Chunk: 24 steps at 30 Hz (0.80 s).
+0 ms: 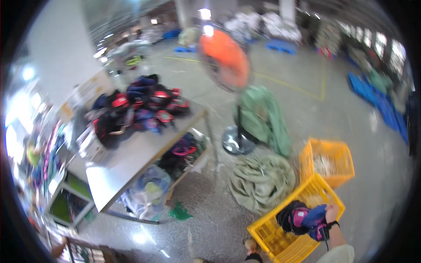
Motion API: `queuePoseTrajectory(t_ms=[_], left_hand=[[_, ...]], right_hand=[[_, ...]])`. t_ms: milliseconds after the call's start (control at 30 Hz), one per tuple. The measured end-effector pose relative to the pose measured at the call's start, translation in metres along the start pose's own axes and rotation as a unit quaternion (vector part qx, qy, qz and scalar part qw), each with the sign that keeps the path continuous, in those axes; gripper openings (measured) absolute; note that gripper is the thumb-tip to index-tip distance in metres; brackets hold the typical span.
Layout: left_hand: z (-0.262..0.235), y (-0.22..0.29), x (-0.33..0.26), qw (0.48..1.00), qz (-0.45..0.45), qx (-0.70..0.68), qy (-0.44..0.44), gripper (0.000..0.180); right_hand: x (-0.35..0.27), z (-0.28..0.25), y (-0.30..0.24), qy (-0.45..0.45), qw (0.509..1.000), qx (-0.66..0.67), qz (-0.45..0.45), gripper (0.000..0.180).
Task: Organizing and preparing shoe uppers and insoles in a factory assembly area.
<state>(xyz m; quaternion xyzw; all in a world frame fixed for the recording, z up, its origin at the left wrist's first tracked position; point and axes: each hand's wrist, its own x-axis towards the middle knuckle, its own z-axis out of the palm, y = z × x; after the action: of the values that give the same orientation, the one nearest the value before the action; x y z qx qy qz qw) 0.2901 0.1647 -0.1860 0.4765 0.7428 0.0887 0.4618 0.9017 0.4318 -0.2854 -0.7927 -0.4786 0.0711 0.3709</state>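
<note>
My right hand (332, 214) comes in from the lower right, its fingers closed on a soft fabric bundle (309, 219) in black, blue and pink. I cannot make out the exact kind of bundle. It hangs over or inside a yellow plastic crate (272, 219), and I cannot tell whether it touches the bottom. A black band circles my right wrist, and a thin dark cord dangles below it. My left hand does not show. At the lower edge, a tan shoe (250, 245) stands beside the crate.
A second yellow crate (329, 176) holding pale items stands behind. Left of them lie a heap of green sacking (262, 182) and a fan (226, 59) on a round base. A metal table (131, 151) bears piled black, red and blue fabric goods (144, 103).
</note>
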Motion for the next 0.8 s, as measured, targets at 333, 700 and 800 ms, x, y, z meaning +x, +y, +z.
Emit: queuePoseTrajectory(t_ms=[333, 700, 800], left_hand=[[-0.112, -0.088, 0.050, 0.981, 0.105, -0.077, 0.141, 0.026], [-0.266, -0.138, 0.086, 0.881, 0.125, -0.345, 0.298, 0.029], [-0.302, -0.184, 0.124, 0.851, 0.137, -0.320, 0.393, 0.079]], right_hand=[[-0.056, -0.119, -0.523, -0.113, 0.895, 0.391, -0.184, 0.024], [-0.122, -0.091, -0.775, -0.254, 0.733, 0.599, -0.200, 0.032], [-0.135, -0.041, -0.828, -0.321, 0.678, 0.634, -0.188, 0.032]])
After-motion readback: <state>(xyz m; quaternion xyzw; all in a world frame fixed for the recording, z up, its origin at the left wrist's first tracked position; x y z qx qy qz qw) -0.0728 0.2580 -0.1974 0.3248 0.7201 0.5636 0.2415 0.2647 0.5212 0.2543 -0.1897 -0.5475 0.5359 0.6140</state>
